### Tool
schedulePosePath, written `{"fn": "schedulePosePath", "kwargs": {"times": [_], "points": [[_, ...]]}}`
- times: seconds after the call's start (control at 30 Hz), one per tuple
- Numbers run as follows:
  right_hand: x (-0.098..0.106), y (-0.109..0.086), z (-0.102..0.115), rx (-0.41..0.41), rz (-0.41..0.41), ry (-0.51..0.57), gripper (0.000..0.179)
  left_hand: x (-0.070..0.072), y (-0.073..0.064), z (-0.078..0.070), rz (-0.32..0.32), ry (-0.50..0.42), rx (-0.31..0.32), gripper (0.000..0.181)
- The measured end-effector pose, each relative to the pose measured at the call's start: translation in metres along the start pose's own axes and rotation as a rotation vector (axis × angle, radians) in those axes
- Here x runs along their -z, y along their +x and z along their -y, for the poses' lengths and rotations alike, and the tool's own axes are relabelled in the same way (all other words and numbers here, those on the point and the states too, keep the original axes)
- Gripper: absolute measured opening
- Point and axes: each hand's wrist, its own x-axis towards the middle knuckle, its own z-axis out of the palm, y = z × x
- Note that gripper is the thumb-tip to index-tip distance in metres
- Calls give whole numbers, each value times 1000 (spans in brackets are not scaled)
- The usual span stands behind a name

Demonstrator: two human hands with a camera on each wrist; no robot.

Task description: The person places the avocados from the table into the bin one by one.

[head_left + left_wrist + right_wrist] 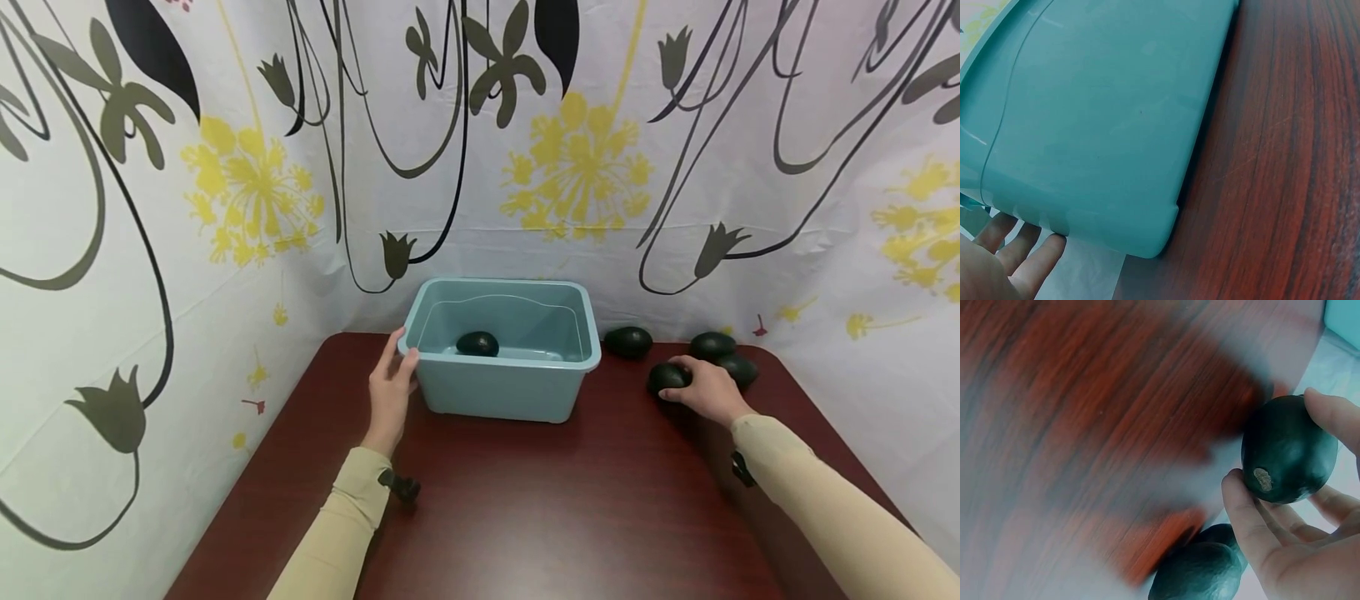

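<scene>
A light blue plastic bin stands near the back of the table with one dark green avocado inside. My left hand is at the bin's front left corner, thumb by the rim. In the left wrist view, its extended fingers touch the bin's side wall. On the right, my right hand grips another avocado between thumb and fingers, its stem scar showing in the right wrist view. Close behind that hand lie two more avocados.
Another avocado lies just right of the bin, by the back edge. The dark red wood-grain table meets a patterned cloth hanging behind and at both sides.
</scene>
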Motion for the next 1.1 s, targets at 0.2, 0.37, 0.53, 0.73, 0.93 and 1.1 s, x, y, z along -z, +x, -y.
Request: {"fn": "schedulePosePath", "kwargs": {"times": [0.2,0.37,0.53,0.73,0.93,1.1], "points": [[0,-2,0,-10,-3,7,69,0,1,1,4,-5,2,53],[0,-3,-1,-9,-3,12,72,1,0,-5,22,-18,26,53],[1,-6,1,-17,-1,29,77,0,-7,-26,33,-9,31,55],[5,-10,5,-33,8,43,81,-2,-12,-34,32,-18,35,57],[11,-13,9,-54,18,63,80,-1,-12,-35,33,-13,35,57],[15,-15,11,-54,4,52,80,-1,-11,-36,43,-19,34,55]]}}
